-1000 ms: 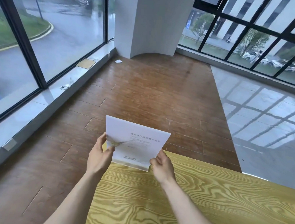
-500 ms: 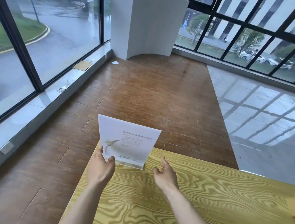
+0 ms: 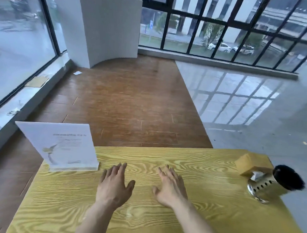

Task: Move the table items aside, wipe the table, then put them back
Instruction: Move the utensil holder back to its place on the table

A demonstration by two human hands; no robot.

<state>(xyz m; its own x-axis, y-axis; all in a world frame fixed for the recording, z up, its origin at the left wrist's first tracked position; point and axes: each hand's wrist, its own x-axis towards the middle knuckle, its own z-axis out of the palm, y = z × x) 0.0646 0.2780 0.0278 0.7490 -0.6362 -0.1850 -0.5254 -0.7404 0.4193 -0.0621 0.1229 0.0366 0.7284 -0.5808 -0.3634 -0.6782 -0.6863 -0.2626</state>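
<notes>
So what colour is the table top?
Yellow wooden table top with wavy darker grain, seen in the head view.

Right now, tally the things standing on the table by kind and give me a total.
Acrylic sign stand: 1
Wooden tissue box: 1
Perforated metal holder with dark contents: 1
Total: 3
Both hands are empty and not counted.
</notes>
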